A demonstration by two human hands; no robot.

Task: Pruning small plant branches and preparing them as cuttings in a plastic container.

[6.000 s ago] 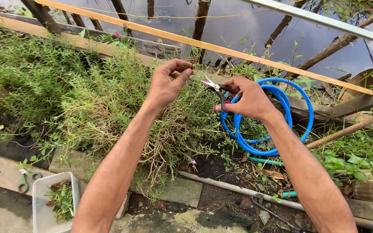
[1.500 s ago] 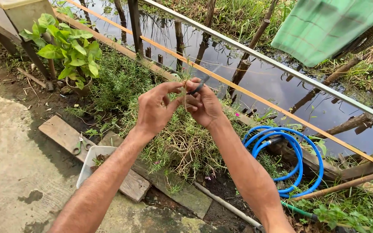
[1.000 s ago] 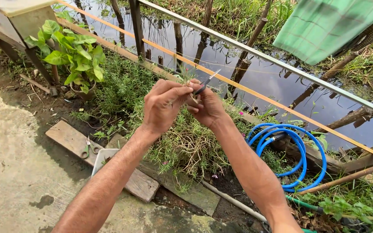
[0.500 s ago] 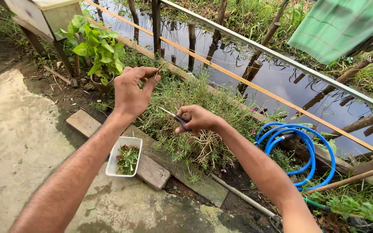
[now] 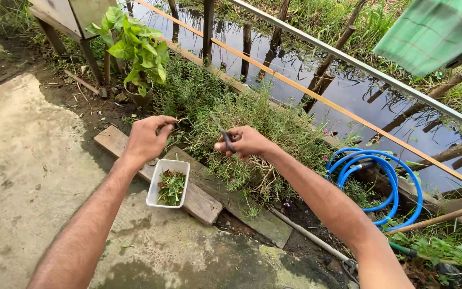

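small scissors [image 5: 224, 136] — dark-handled, with thin pointed blades angled up and to the left — sit in the right hand [image 5: 244, 143], whose fingers are curled tight around the handles, above the low mat of fine green groundcover [image 5: 241, 115]. the left hand [image 5: 146, 140] hovers just over a white rectangular tray [image 5: 160, 184] of green and reddish cuttings; its thumb and forefinger pinch a thin sprig [image 5: 171, 122], too small to make out. the tray rests on a weathered plank [image 5: 199, 200] — a coiled blue hose [image 5: 383, 182] lies well apart to the right.
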